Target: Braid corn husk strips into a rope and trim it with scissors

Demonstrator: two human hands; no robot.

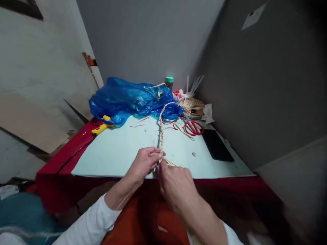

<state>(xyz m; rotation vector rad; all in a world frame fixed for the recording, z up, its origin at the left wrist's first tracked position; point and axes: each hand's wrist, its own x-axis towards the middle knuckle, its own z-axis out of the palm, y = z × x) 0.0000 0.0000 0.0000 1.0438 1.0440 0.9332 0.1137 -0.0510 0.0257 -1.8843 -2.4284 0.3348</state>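
Note:
A pale straw-coloured braid (161,131) runs up the middle of the table and curves right toward a woven basket (192,103). My left hand (146,161) is closed, with thumb and fingers pinching the braid's near end. Just to its right, my right hand (176,178) is closed at the same end, gripping the loose strands. A few strands (169,162) stick out to the right above my right knuckles. The fingertips of my right hand are partly hidden. Both hands are at the table's front edge.
Red-handled scissors (194,128) and a black phone-like slab (217,144) lie to the right. At the left is a yellow glue gun (102,127) with a black cord. A blue plastic bag (133,100) and a green-lidded jar (169,82) stand at the back, before the wall.

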